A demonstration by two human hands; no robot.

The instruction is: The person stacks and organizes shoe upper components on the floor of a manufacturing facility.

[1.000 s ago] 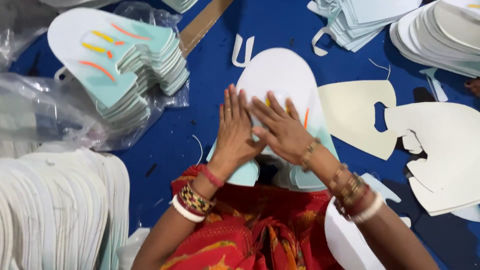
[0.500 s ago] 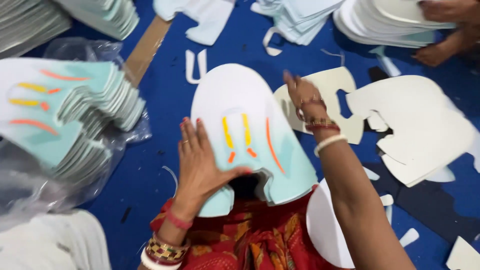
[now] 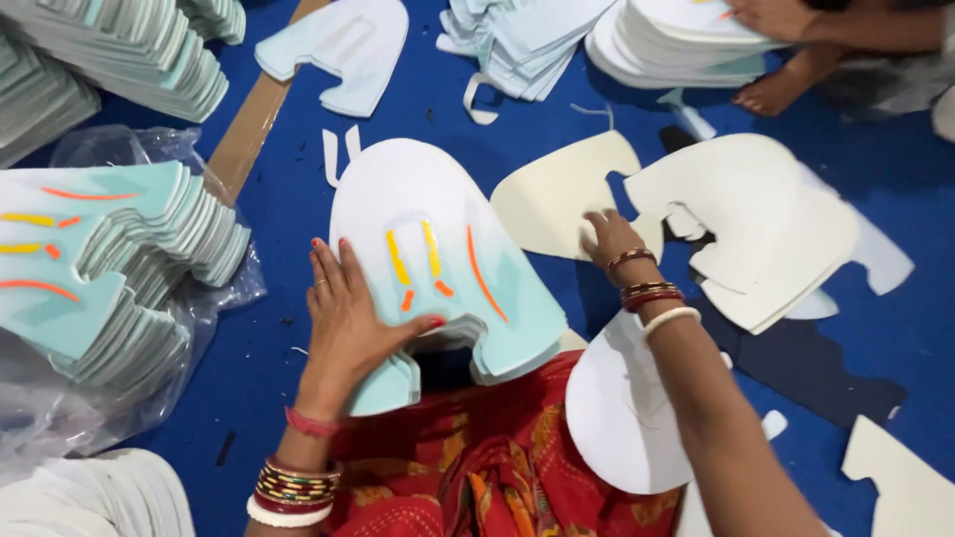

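Right hand (image 3: 612, 239) has left the printed foam cutout (image 3: 438, 268) since a second ago and now lies spread on a cream blank sheet (image 3: 557, 194) (mid blue floor mat (image 3: 279, 249)). Left hand (image 3: 348, 318), fingers spread, presses the cutout's near-left edge, steadying the small stack.

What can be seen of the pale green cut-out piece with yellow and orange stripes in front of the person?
The pale green piece is a flat, foam-like sheet, rounded at the far end and notched into two lobes near the lap. It fades white to mint, with two yellow bars and orange marks. It tops a small stack of like pieces on the blue floor. The left hand presses flat on its left edge; the right hand rests elsewhere.
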